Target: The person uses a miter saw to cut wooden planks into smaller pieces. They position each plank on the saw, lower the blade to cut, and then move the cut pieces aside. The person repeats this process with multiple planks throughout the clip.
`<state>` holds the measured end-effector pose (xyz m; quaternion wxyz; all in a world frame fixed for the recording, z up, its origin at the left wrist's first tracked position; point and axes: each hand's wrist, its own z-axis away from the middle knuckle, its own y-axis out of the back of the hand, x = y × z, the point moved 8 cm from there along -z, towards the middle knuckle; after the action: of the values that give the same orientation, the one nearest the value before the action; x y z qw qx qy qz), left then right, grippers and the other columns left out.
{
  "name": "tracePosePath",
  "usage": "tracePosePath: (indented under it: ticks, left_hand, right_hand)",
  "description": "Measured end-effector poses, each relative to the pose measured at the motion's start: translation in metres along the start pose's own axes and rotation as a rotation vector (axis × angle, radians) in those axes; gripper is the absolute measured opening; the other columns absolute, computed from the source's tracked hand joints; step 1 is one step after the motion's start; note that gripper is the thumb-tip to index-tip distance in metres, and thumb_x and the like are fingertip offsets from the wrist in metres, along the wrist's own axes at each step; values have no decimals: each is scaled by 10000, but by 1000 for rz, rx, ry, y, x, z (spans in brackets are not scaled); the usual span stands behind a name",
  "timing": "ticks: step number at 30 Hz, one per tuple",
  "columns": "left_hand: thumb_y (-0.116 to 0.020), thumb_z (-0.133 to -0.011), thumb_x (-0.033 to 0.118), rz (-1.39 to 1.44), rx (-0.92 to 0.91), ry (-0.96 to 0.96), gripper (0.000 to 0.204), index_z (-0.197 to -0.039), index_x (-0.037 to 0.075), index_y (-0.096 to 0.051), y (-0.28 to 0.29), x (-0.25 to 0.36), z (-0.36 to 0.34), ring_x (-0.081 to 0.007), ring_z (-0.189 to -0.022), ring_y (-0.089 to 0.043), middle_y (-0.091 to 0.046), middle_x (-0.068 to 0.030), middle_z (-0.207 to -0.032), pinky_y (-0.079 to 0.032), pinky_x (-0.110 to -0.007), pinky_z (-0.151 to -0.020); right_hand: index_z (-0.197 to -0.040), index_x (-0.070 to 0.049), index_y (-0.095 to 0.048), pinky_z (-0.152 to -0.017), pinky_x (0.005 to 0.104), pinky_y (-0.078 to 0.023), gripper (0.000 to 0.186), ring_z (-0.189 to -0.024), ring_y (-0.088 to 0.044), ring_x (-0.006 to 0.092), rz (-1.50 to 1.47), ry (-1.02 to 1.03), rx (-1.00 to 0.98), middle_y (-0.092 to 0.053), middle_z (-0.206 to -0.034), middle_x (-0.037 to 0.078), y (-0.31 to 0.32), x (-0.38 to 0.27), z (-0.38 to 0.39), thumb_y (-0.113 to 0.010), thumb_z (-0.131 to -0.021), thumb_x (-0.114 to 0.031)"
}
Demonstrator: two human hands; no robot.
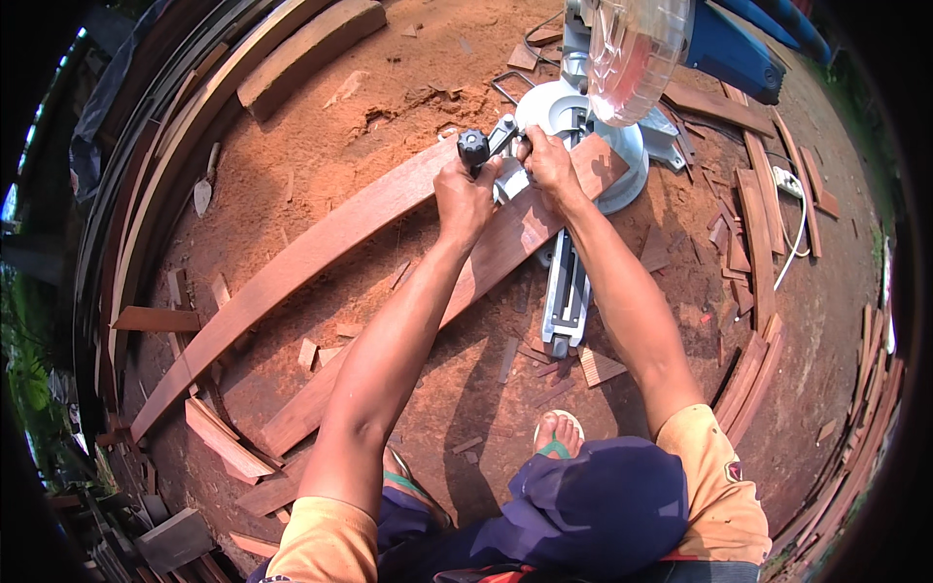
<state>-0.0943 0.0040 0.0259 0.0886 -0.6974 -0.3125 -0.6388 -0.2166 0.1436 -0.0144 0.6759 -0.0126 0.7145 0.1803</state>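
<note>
A mitre saw (pixel 562 105) stands on the ground in front of me, its clear blade guard (pixel 637 49) raised over the round base. My left hand (pixel 465 202) is closed around the saw's clamp, just below its black knob (pixel 473 148). Beside it, my right hand (pixel 550 167) is curled at the front of the saw, over a small dark part mostly hidden by the fingers. A long reddish-brown board (pixel 501 255) lies slantwise across the saw base, passing under both forearms. Another long plank (pixel 321 243) runs from the saw towards the lower left.
Stacked timber (pixel 185 126) lines the left side, near a trowel (pixel 204 185) on the sawdust. Offcuts (pixel 601 367) lie around the saw's extended rail (pixel 564 301). At right are more boards (pixel 754 228) and a white power strip (pixel 787 182) with its cable.
</note>
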Motion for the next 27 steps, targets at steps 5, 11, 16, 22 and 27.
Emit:
tracePosePath:
  ticks: [5,11,16,22,27]
  left_hand:
    - [-745,-948,172,-26,22,19,182,-934,-3,-789,6,1,3,-89,-698,-647,-757,-57,-787,-512,-317,-638]
    - [-744,-951,174,-25,-39,52,184,-931,-4,-784,0,-3,1,-80,-684,-636,-746,-45,-773,-494,-303,-607]
    - [-745,-947,162,-4,-95,7,163,-942,3,-781,5,-2,-7,-74,-652,-611,-715,-13,-744,-485,-296,-591]
    - [-757,-933,143,-30,-248,53,127,-962,22,-783,6,-9,-14,-71,-670,-603,-717,1,-776,-471,-294,-597]
    - [-760,-935,136,-44,-248,36,104,-939,33,-777,5,-8,-17,-61,-672,-588,-707,10,-769,-448,-275,-595]
  right_hand:
    - [-1013,24,-653,-637,334,-513,457,-719,-625,139,106,344,247,-645,-769,54,17,-35,36,-671,-1008,-432]
    - [-999,-27,-555,-656,524,-507,287,-833,-639,464,431,661,168,-627,-923,204,11,-56,35,-662,-1007,-293]
    - [-1010,-49,-569,-647,518,-520,341,-829,-663,438,504,690,215,-635,-931,173,7,-62,35,-620,-1021,-386]
    - [-919,-88,-638,-624,499,-505,390,-820,-678,422,517,551,181,-652,-790,145,9,-53,26,-555,-1047,-447]
    - [-745,-95,-591,-497,387,-383,487,-495,-516,208,-166,-232,-148,-526,-575,22,-6,4,1,-523,-1049,-470]
